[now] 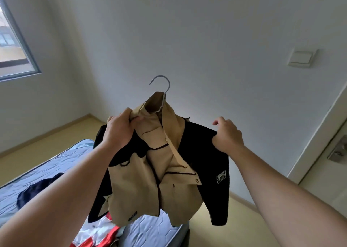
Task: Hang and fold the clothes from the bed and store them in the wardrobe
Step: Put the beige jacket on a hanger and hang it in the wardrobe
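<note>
Jacket (pixel 131 190) hangs below left hand (pixel 120 132) at collar, right hand (pixel 228 136) at shoulder.

Head-worn view, forward, close to jacket (pixel 131 186)

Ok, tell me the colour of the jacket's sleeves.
Black sleeves on a tan jacket; clearest in the head view.

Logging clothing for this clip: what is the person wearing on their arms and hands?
Nothing visible: the left arm and right arm are bare, no sleeves in view. No gloves, watch or bracelet on the left hand or right hand.
</note>
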`<state>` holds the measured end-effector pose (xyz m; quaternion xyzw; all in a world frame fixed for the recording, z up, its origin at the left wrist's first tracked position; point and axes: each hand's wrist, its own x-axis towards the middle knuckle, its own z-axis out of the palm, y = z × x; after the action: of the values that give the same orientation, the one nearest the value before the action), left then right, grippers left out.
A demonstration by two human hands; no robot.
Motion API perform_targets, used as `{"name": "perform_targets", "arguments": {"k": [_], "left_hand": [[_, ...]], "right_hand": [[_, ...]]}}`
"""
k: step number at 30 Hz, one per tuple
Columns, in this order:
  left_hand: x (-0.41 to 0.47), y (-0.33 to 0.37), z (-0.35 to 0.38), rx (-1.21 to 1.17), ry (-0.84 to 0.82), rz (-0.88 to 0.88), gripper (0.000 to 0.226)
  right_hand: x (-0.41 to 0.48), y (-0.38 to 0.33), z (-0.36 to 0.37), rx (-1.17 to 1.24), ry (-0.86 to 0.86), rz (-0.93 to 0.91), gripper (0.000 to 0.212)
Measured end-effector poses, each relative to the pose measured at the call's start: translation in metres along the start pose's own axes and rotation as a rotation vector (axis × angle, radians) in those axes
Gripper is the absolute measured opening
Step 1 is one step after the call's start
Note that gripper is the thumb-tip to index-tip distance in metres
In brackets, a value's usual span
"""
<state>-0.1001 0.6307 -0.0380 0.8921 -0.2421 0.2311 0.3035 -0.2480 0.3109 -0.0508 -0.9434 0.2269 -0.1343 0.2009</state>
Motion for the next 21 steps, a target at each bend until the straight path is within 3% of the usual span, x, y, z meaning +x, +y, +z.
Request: {"name": "perform_targets", "arguments": {"k": [3, 6, 10, 12, 14, 16, 18, 21], "left_hand": [[0.003, 0.025, 0.02, -0.041, -0.065, 0.036, 0.038], [0.006, 0.053, 0.045, -0.086, -0.174, 0.076, 0.04], [0.01, 0.086, 0.079, -0.104, -0.388, 0.164, 0.04], [0.015, 0.106, 0.091, -0.098, -0.49, 0.253, 0.036], [0.016, 0.127, 0.103, -0.128, -0.452, 0.319, 0.036], [0.011, 0.142, 0.115, -0.167, -0.397, 0.333, 0.037], [-0.002, 0.153, 0.128, -0.119, -0.53, 0.404, 0.037], [-0.016, 0.173, 0.146, -0.125, -0.602, 0.482, 0.035]], "right_hand": [[-0.01, -0.007, -0.014, 0.225, -0.065, -0.227, 0.046], [-0.021, -0.004, -0.016, 0.171, -0.128, -0.326, 0.024], [-0.036, 0.036, -0.02, 0.188, -0.027, -0.159, 0.017], [-0.049, 0.056, -0.022, 0.217, 0.15, -0.06, 0.021], [-0.059, 0.07, -0.025, 0.173, 0.332, -0.032, 0.022], [-0.069, 0.08, -0.031, 0.138, 0.309, -0.035, 0.022], [-0.087, 0.091, -0.033, 0.064, 0.196, 0.004, 0.02], [-0.121, 0.109, -0.029, 0.029, 0.362, 0.098, 0.02]]}}
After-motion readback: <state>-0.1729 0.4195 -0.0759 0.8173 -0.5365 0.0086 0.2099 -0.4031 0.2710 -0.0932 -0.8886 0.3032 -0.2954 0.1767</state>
